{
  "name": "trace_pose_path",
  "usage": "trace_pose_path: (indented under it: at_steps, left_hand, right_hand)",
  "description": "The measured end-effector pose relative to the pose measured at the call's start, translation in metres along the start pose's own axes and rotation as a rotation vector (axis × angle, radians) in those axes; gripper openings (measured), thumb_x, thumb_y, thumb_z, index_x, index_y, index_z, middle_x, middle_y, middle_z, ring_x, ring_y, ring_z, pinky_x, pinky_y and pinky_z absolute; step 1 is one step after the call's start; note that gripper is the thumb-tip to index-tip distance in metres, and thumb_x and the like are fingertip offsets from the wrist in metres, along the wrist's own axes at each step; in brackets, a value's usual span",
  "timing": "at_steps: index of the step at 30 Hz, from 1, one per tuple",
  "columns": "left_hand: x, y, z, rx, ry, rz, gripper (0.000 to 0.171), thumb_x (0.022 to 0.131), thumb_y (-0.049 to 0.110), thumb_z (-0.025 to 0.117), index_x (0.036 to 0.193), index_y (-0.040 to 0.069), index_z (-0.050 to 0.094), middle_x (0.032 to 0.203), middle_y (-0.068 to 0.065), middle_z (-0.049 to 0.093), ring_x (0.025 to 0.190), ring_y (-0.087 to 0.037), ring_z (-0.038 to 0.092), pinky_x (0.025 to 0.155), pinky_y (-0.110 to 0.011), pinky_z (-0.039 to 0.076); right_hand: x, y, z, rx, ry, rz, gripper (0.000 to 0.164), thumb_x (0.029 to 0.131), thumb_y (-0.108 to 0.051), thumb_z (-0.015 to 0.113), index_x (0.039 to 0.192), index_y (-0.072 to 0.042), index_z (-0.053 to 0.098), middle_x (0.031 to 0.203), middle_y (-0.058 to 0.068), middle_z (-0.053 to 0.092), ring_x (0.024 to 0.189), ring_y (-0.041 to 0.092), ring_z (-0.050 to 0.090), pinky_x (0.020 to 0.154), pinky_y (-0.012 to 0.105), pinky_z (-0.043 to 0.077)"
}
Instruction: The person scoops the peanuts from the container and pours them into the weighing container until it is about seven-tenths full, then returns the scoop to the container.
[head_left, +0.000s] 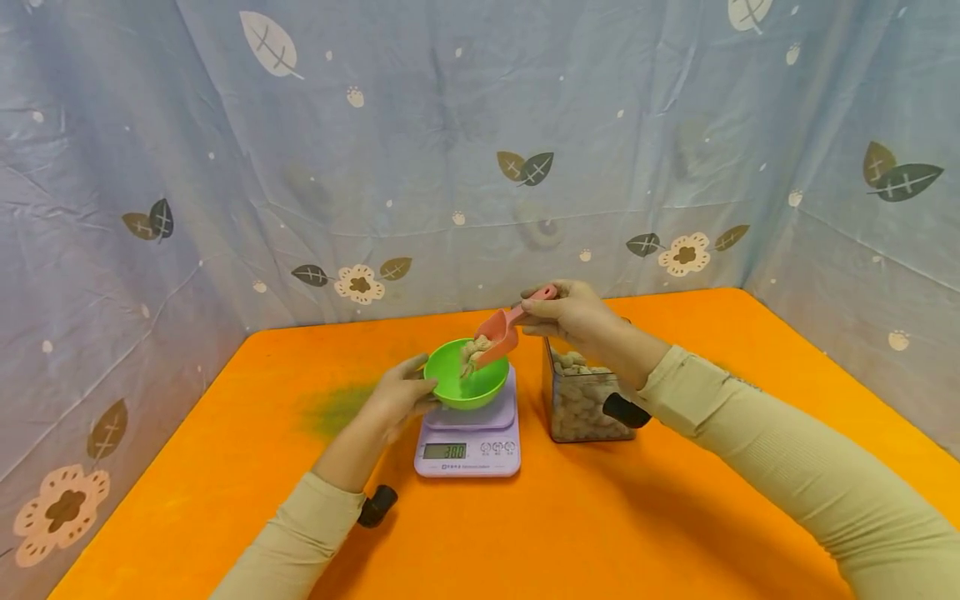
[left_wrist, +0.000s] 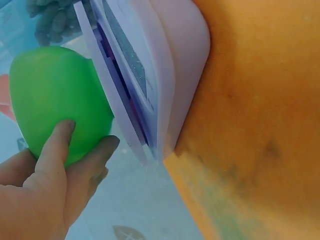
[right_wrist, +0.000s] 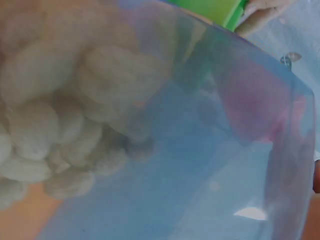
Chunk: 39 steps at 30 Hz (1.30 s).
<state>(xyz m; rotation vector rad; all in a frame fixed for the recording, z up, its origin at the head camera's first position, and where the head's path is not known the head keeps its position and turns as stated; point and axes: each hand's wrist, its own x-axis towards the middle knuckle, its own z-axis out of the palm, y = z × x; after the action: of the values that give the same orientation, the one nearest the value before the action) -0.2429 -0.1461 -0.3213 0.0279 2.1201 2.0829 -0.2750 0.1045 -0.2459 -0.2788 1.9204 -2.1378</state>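
My left hand [head_left: 399, 396] holds a green bowl [head_left: 467, 398] by its side, over the platform of a lilac kitchen scale [head_left: 467, 463]. In the left wrist view, the thumb and fingers of that hand spread around the outside of the bowl [left_wrist: 55, 95], which leans close to the platform. My right hand [head_left: 577, 315] grips the handle of a pink scoop [head_left: 498, 328]. The scoop tips down into the bowl, with several unshelled peanuts [head_left: 476, 350] at its lip. Digits show on the scale's display [head_left: 445, 451].
Right of the scale stands a clear box [head_left: 588, 429] of peanuts, under my right forearm. Its see-through wall [right_wrist: 200, 170] and peanuts [right_wrist: 50, 120] fill much of the right wrist view. An orange tabletop [head_left: 480, 542] lies below, with patterned curtains [head_left: 450, 167] around it.
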Motion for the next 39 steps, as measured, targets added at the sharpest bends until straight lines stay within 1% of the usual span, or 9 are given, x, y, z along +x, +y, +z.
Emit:
trace_pose_path:
  at_steps: [3, 7, 9, 11, 13, 15, 21, 28, 39]
  left_hand:
    - [0.0, 0.0, 0.0, -0.006, -0.001, -0.006, 0.06, 0.1, -0.008, 0.039, 0.151, -0.01, 0.008, 0.149, -0.039, 0.02, 0.127, -0.05, 0.041, 0.104, -0.05, 0.041]
    - [0.001, -0.001, -0.001, -0.009, -0.002, -0.01, 0.06, 0.1, -0.008, 0.038, 0.151, -0.009, 0.008, 0.15, -0.038, 0.019, 0.128, -0.05, 0.04, 0.105, -0.049, 0.041]
    - [0.0, -0.001, -0.003, -0.012, 0.0, -0.012, 0.059, 0.1, -0.009, 0.038, 0.151, -0.01, 0.008, 0.15, -0.038, 0.019, 0.127, -0.051, 0.041, 0.105, -0.049, 0.04]
    - [-0.001, -0.001, -0.005, -0.002, -0.005, -0.009, 0.059, 0.099, -0.009, 0.037, 0.151, -0.011, 0.009, 0.149, -0.038, 0.02, 0.127, -0.052, 0.041, 0.106, -0.05, 0.04]
    - [-0.002, 0.0, -0.008, 0.014, -0.019, 0.001, 0.059, 0.099, -0.008, 0.037, 0.15, -0.012, 0.009, 0.149, -0.039, 0.02, 0.127, -0.052, 0.04, 0.107, -0.052, 0.038]
    - [-0.004, 0.001, -0.012, 0.03, -0.027, 0.016, 0.059, 0.099, -0.007, 0.039, 0.15, -0.013, 0.009, 0.149, -0.039, 0.02, 0.129, -0.051, 0.038, 0.108, -0.053, 0.037]
    - [-0.015, 0.011, -0.021, 0.076, 0.007, 0.05, 0.061, 0.098, -0.005, 0.042, 0.15, -0.013, 0.011, 0.152, -0.035, 0.018, 0.137, -0.047, 0.029, 0.112, -0.053, 0.032]
    - [-0.028, 0.033, -0.011, 0.061, 0.076, 0.124, 0.058, 0.1, -0.003, 0.043, 0.151, -0.009, 0.015, 0.154, -0.029, 0.023, 0.138, -0.042, 0.031, 0.112, -0.048, 0.034]
    - [-0.028, 0.039, 0.019, 0.033, -0.019, 0.123, 0.06, 0.099, -0.002, 0.046, 0.151, -0.009, 0.018, 0.152, -0.028, 0.027, 0.133, -0.043, 0.038, 0.11, -0.046, 0.038]
  right_hand:
    - [-0.001, -0.004, -0.003, 0.023, 0.025, -0.032, 0.044, 0.101, 0.001, 0.046, 0.14, 0.016, 0.034, 0.111, 0.019, 0.058, 0.079, 0.011, 0.07, 0.081, 0.024, 0.057]
    - [-0.007, -0.008, -0.014, 0.118, 0.041, -0.058, 0.044, 0.101, 0.003, 0.045, 0.141, 0.017, 0.031, 0.094, 0.009, 0.065, 0.077, 0.013, 0.071, 0.079, 0.024, 0.058]
    - [-0.012, -0.011, -0.022, 0.182, 0.035, -0.072, 0.036, 0.1, 0.003, 0.045, 0.134, 0.015, 0.039, 0.087, 0.008, 0.069, 0.077, 0.014, 0.071, 0.076, 0.023, 0.058]
    - [-0.018, -0.014, -0.031, 0.251, 0.033, -0.08, 0.021, 0.1, 0.003, 0.046, 0.119, 0.011, 0.051, 0.082, 0.009, 0.071, 0.076, 0.015, 0.071, 0.073, 0.023, 0.059]
    - [-0.025, -0.017, -0.042, 0.327, 0.022, -0.08, 0.012, 0.099, 0.003, 0.048, 0.101, 0.006, 0.059, 0.082, 0.012, 0.072, 0.077, 0.017, 0.072, 0.073, 0.023, 0.059]
    - [-0.032, -0.019, -0.053, 0.403, 0.006, -0.069, 0.015, 0.098, 0.002, 0.05, 0.093, 0.002, 0.063, 0.085, 0.015, 0.072, 0.079, 0.02, 0.072, 0.074, 0.025, 0.059]
    - [-0.048, -0.021, -0.086, 0.535, -0.022, -0.073, 0.018, 0.097, 0.003, 0.051, 0.093, 0.005, 0.068, 0.09, 0.02, 0.071, 0.084, 0.026, 0.072, 0.077, 0.03, 0.059]
    - [-0.059, -0.02, -0.121, 0.496, 0.009, -0.084, 0.018, 0.098, 0.003, 0.05, 0.095, 0.003, 0.068, 0.092, 0.019, 0.07, 0.084, 0.026, 0.072, 0.077, 0.031, 0.059]
    - [-0.066, -0.013, -0.144, 0.406, 0.031, -0.066, 0.026, 0.099, 0.003, 0.048, 0.087, 0.003, 0.071, 0.087, 0.017, 0.072, 0.081, 0.023, 0.072, 0.074, 0.029, 0.06]
